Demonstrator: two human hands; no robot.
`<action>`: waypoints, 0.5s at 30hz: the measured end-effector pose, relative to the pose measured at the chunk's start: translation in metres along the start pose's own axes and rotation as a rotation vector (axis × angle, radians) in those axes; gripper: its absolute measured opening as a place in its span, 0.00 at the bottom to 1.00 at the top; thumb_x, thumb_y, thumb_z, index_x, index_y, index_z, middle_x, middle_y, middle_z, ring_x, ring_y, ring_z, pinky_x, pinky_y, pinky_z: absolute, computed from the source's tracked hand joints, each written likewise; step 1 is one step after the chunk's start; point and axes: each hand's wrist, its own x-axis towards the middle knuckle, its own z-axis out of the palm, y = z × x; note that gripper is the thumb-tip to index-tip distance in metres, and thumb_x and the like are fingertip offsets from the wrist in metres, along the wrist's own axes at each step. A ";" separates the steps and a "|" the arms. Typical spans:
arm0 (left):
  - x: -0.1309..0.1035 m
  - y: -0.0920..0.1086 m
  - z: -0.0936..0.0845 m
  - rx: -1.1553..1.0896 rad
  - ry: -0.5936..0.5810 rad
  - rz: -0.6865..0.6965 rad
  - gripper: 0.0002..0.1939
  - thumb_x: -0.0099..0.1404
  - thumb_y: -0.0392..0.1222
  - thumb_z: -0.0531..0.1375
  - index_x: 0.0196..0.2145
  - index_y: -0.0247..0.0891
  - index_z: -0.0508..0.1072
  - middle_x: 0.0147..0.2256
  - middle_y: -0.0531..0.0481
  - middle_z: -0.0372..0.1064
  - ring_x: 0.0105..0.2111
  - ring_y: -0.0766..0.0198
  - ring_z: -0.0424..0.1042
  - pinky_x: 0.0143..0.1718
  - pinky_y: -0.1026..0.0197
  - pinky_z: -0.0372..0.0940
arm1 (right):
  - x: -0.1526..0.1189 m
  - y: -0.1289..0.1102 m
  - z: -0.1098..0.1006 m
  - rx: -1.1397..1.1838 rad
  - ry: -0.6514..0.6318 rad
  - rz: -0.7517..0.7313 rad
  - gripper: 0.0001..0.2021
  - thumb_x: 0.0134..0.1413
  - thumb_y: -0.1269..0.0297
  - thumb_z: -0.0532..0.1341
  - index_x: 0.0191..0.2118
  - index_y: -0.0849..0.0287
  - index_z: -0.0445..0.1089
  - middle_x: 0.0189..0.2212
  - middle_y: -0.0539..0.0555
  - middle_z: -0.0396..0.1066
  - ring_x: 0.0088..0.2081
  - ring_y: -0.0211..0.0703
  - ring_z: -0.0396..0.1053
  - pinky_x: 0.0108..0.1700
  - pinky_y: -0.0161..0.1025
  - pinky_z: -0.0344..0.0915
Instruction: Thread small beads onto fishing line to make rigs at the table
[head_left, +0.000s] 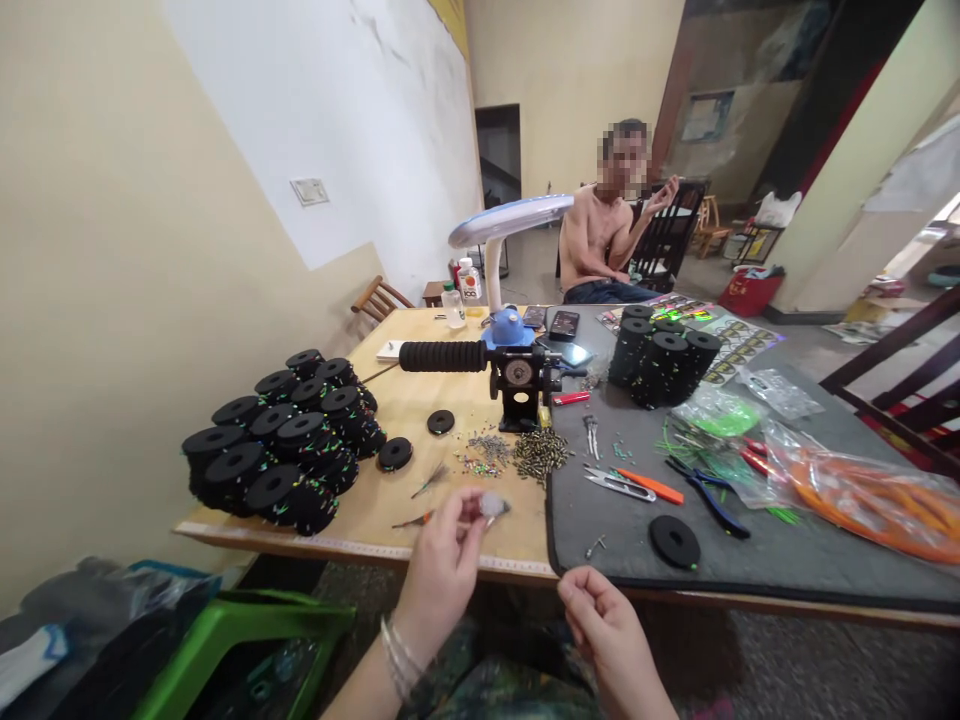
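Observation:
My left hand [444, 552], with bracelets at the wrist, is above the table's front edge. Between its thumb and fingers is a small grey-white piece [493, 505] whose kind I cannot make out. My right hand [602, 612] is lower and to the right, by the corner of the dark mat [517, 590]. Its thumb and index finger are pinched together; whatever they hold is too fine to see. Beyond my left hand lie brass-coloured small parts [541, 455], grey bits [491, 447] and coloured beads [480, 467].
Black foam spools [274, 485] crowd the left, with more [667, 360] at the back right. A black device with a ribbed handle [442, 357] stands before a lamp [510, 220]. Thread snips [619, 484], pliers [709, 497] and orange tubing [862, 500] lie right. A person [600, 240] sits beyond.

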 end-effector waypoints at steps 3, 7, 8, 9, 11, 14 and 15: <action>-0.033 0.000 0.016 -0.416 -0.183 -0.300 0.12 0.61 0.47 0.60 0.38 0.37 0.68 0.28 0.51 0.69 0.28 0.63 0.70 0.27 0.64 0.66 | -0.002 -0.001 0.002 0.007 -0.011 -0.007 0.25 0.40 0.38 0.65 0.27 0.57 0.62 0.12 0.38 0.47 0.16 0.29 0.39 0.18 0.28 0.36; -0.060 -0.010 0.033 -0.660 -0.270 -0.547 0.15 0.55 0.50 0.66 0.29 0.35 0.68 0.20 0.56 0.64 0.21 0.69 0.65 0.21 0.68 0.60 | -0.003 0.005 0.005 -0.062 -0.043 -0.025 0.25 0.41 0.38 0.65 0.27 0.58 0.63 0.13 0.40 0.50 0.16 0.30 0.43 0.18 0.29 0.39; -0.064 -0.012 0.036 -0.685 -0.274 -0.581 0.16 0.53 0.49 0.66 0.27 0.35 0.68 0.20 0.56 0.65 0.21 0.69 0.65 0.20 0.69 0.58 | -0.003 0.007 0.006 -0.088 -0.057 -0.030 0.25 0.41 0.38 0.65 0.26 0.58 0.64 0.13 0.40 0.51 0.16 0.30 0.44 0.19 0.29 0.40; -0.067 -0.013 0.037 -0.706 -0.280 -0.611 0.16 0.52 0.49 0.67 0.27 0.35 0.68 0.21 0.55 0.66 0.21 0.69 0.66 0.19 0.69 0.57 | -0.003 0.010 0.007 -0.112 -0.072 -0.034 0.25 0.41 0.38 0.65 0.26 0.58 0.64 0.13 0.40 0.51 0.16 0.30 0.45 0.19 0.29 0.42; -0.071 -0.014 0.040 -0.737 -0.302 -0.660 0.18 0.50 0.50 0.68 0.26 0.34 0.68 0.21 0.54 0.67 0.20 0.69 0.67 0.18 0.69 0.55 | -0.003 0.014 0.009 -0.150 -0.103 -0.043 0.25 0.41 0.38 0.64 0.26 0.59 0.64 0.13 0.41 0.52 0.16 0.31 0.47 0.20 0.30 0.44; -0.075 -0.015 0.043 -0.768 -0.336 -0.696 0.19 0.50 0.51 0.69 0.28 0.34 0.68 0.21 0.54 0.68 0.19 0.69 0.67 0.18 0.70 0.54 | -0.004 0.018 0.009 -0.180 -0.136 -0.061 0.25 0.43 0.39 0.63 0.26 0.60 0.65 0.15 0.42 0.55 0.17 0.31 0.50 0.20 0.30 0.47; -0.076 -0.015 0.045 -0.773 -0.341 -0.702 0.19 0.50 0.51 0.69 0.28 0.34 0.69 0.21 0.54 0.68 0.19 0.69 0.67 0.18 0.70 0.54 | -0.005 0.018 0.009 -0.189 -0.140 -0.065 0.25 0.43 0.39 0.63 0.26 0.60 0.65 0.15 0.42 0.56 0.17 0.31 0.51 0.21 0.30 0.48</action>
